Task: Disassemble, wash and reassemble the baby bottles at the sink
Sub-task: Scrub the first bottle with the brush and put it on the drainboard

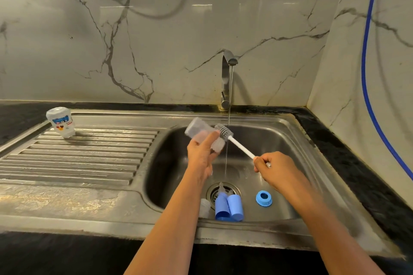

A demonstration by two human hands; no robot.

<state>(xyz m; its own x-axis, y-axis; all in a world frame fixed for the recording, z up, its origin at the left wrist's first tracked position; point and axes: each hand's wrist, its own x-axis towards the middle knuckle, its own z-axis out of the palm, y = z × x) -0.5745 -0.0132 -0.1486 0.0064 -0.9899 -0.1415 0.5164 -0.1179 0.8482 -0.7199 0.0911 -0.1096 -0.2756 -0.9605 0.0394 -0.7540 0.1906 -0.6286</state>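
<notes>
Sink [282, 150]: left hand [201, 154] grips bottle [197, 132], right hand [278, 170] brush [226, 133].

Drainboard [89, 156] bears a seemingly inverted bottle [60, 124]; basin [281, 140] holds blue parts [234, 206].

Two bottles [202, 135] [60, 124], one brush [241, 147], one blue ring [264, 198]

Both our forearms are bare, coming in from the bottom edge and angling forward. Our left hand [201, 155] is raised with its back toward us, gripping a clear baby bottle [197, 133], one digit stretched up along its side. Our right hand [278, 168] is lower and to the right, knuckles up, fingers curled, pinching the handle end of a bottle brush [240, 146]. The hands are apart
</notes>
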